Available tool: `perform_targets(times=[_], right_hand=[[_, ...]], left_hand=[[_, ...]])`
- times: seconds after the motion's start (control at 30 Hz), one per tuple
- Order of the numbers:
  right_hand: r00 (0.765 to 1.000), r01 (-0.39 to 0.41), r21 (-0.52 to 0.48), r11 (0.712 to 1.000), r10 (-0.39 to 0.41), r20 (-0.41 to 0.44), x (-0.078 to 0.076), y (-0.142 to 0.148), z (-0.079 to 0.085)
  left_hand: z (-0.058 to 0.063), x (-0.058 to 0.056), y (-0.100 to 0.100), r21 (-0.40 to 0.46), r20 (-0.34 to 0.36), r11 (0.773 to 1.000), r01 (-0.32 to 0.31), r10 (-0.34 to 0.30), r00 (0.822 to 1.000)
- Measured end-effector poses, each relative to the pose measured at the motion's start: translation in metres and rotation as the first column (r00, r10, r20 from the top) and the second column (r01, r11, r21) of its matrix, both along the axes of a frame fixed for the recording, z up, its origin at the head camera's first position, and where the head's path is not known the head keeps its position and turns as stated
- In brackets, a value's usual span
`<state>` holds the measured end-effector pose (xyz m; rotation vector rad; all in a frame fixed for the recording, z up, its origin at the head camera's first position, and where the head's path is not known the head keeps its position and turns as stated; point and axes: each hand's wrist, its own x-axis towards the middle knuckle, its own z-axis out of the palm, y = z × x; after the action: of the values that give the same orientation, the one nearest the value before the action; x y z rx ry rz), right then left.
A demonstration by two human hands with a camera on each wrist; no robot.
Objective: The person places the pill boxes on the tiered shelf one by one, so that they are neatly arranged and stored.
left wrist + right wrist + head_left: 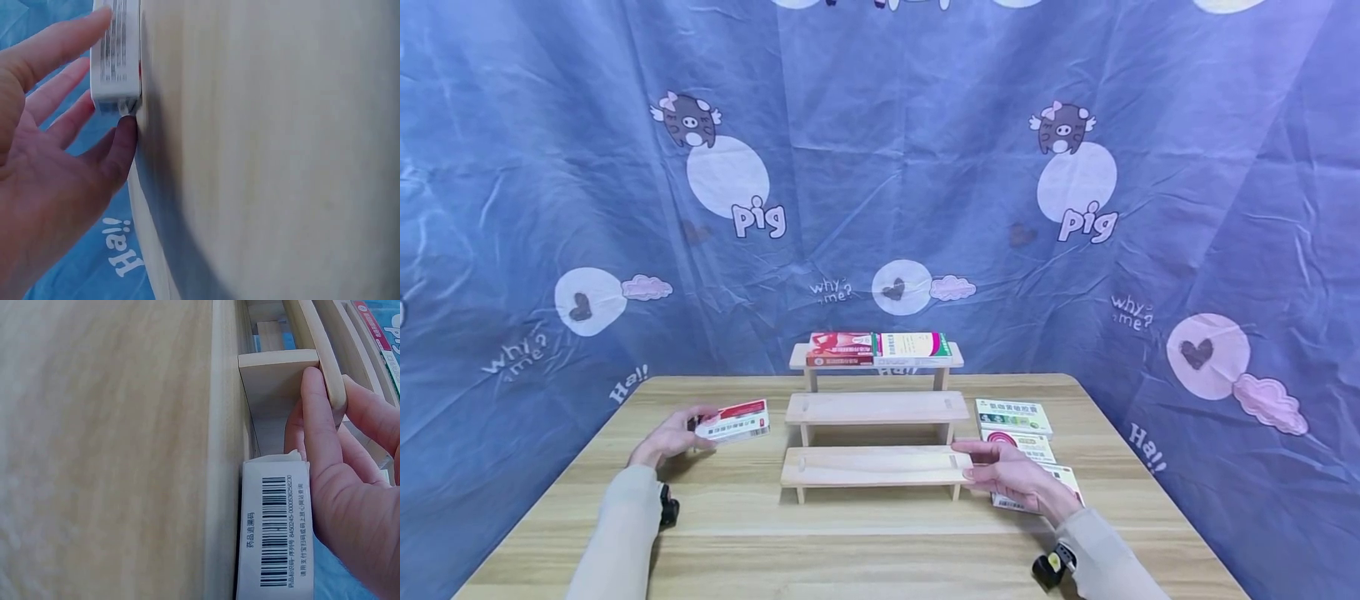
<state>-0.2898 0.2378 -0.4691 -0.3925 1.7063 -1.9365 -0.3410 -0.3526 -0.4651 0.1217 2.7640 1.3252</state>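
Observation:
On the left of the table, my left hand [672, 435] holds the near-left end of a red and white medicine box [739, 422]. In the left wrist view the thumb lies along the barcoded side of this box [119, 56], and the other fingers are behind and below its end. My right hand [1013, 475] pinches the right end of the lowest step of a three-step wooden display stand [876, 467]. Seen from the right wrist, its thumb is on top of the plank [326, 362] and its fingers are beneath, beside the leg.
Two medicine boxes, one red [841, 349] and one white and green [912, 347], lie side by side on the top step. Right of the stand, several white boxes [1013, 415] lie in a column, the nearest partly under my right hand. A blue printed curtain [895, 192] hangs behind the table.

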Motion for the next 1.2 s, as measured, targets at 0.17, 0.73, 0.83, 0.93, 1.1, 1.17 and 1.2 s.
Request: perform_targets(times=[0.17, 0.73, 0.83, 0.93, 1.1, 1.17, 1.2], right_hand=[[1.0, 0.018, 0.009, 1.0, -0.018, 0.009, 0.0, -0.001, 0.0], [1.0, 0.026, 0.014, 1.0, -0.026, 0.005, 0.003, 0.0, 0.001], [0.999, 0.035, 0.02, 0.999, -0.035, 0.003, 0.003, 0.001, 0.001], [0.999, 0.04, 0.015, 0.999, -0.04, 0.004, 0.003, 0.002, 0.001], [0.999, 0.037, 0.018, 0.999, -0.037, 0.001, 0.002, 0.001, 0.0], [0.999, 0.036, 0.022, 0.999, -0.036, -0.001, 0.001, 0.0, 0.0], [0.999, 0.037, 0.023, 0.999, -0.037, -0.003, 0.001, 0.0, 0.0]], left_hand=[[-0.001, 0.0, -0.001, -0.013, -0.003, 0.999, 0.041, -0.041, 0.999], [0.011, 0.009, -0.001, 0.042, -0.014, 0.997, 0.071, -0.07, 0.997], [0.018, 0.01, -0.002, 0.07, -0.044, 0.993, 0.099, -0.096, 0.994], [0.025, 0.012, -0.002, 0.1, -0.062, 0.99, 0.099, -0.093, 0.994], [0.034, 0.017, -0.003, 0.1, -0.08, 0.991, 0.092, -0.084, 0.993], [0.037, 0.019, -0.004, 0.091, -0.09, 0.991, 0.1, -0.092, 0.992], [0.037, 0.019, -0.004, 0.091, -0.094, 0.99, 0.104, -0.096, 0.991]])
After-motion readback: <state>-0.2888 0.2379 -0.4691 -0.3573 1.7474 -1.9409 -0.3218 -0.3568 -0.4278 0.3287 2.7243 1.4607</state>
